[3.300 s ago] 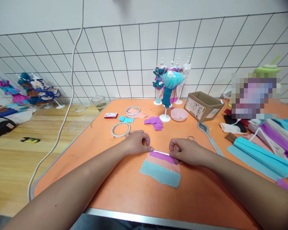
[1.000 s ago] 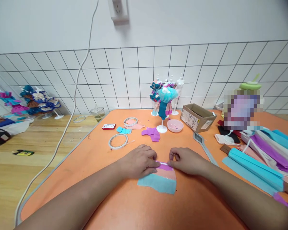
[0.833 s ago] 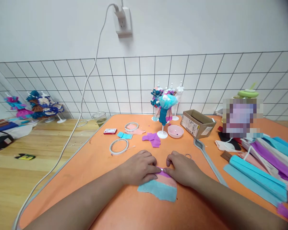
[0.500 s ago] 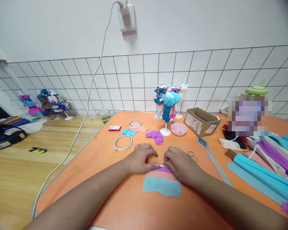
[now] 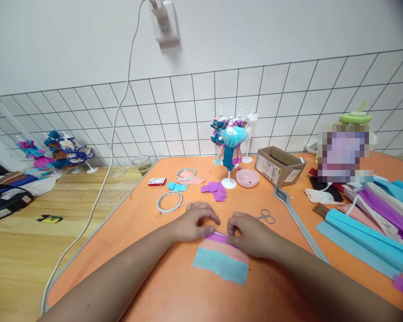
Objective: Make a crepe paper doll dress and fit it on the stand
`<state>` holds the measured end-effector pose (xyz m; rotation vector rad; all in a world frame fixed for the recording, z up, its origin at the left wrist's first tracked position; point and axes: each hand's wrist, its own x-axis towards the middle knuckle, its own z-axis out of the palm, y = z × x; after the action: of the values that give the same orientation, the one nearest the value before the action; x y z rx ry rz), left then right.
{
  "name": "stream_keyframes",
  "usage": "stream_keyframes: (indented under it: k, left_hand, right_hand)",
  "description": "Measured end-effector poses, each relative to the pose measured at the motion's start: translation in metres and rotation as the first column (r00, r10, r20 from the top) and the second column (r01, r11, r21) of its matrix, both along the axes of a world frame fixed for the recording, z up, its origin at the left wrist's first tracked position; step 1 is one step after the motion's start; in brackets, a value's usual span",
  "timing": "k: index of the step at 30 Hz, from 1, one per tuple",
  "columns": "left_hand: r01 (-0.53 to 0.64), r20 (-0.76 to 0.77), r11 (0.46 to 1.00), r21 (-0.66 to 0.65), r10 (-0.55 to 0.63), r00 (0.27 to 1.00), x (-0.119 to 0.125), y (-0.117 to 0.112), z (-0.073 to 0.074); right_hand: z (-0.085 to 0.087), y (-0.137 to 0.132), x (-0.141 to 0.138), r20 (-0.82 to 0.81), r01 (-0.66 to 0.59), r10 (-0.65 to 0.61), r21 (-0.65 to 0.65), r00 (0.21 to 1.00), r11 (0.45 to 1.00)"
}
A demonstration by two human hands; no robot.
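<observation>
A striped piece of crepe paper (image 5: 221, 260), banded purple, peach and light blue, lies on the orange mat in front of me. My left hand (image 5: 196, 222) is at its upper left corner, thumb on the purple edge and fingers curled above. At the upper right, my right hand (image 5: 250, 235) has thumb and fingertips closed on the same edge. A thin white strip shows along that edge between both hands. Small scissors (image 5: 267, 217) lie just beyond my right hand, their blades partly hidden.
Two tape rolls (image 5: 169, 202), purple scraps (image 5: 215, 191) and a red-white box (image 5: 157, 181) lie ahead. Dressed mini mannequins (image 5: 233, 143), a pink bowl (image 5: 247, 178) and a cardboard box (image 5: 280, 166) stand behind. Folded blue crepe paper (image 5: 366, 241) lies right; a white cable (image 5: 112, 147) hangs left.
The paper's right side has swung toward me, so it lies more slanted. My right hand has shifted along its edge with fingers more curled, and more of the scissors shows. The view turned slightly.
</observation>
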<state>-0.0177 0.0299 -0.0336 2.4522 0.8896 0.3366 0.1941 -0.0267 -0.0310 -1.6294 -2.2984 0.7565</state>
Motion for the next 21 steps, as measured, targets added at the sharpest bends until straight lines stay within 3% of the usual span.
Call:
stream_keyframes:
  k: [3,6,11,16,19,21]
  left_hand:
    - [0.032,0.062,0.999,-0.036,-0.030,0.998,0.003,-0.002,0.002]
    - [0.009,0.180,0.999,-0.047,0.000,0.984,0.007,-0.003,0.000]
    - [0.036,0.309,0.975,-0.218,0.034,0.951,0.008,-0.002,-0.004]
    - [0.044,0.363,0.924,-0.381,0.106,0.926,0.005,-0.003,0.000]
    - [0.042,0.343,0.934,-0.356,0.089,0.935,0.008,-0.007,0.002]
    - [-0.018,0.310,0.945,-0.327,0.125,0.943,0.012,-0.010,0.003]
  right_hand:
    - [0.002,-0.003,0.008,-0.121,0.026,-0.022,0.034,0.992,0.999]
    - [0.003,-0.004,0.010,-0.265,0.078,-0.088,-0.046,0.960,0.996]
    - [0.001,-0.002,0.006,-0.467,0.080,-0.124,-0.114,0.876,0.990]
    - [0.001,-0.004,0.006,-0.438,0.095,-0.095,-0.021,0.894,0.995]
    - [0.003,-0.006,0.007,-0.360,0.078,-0.046,0.075,0.932,0.994]
    - [0.003,-0.007,0.007,-0.329,0.069,-0.027,0.117,0.944,0.991]
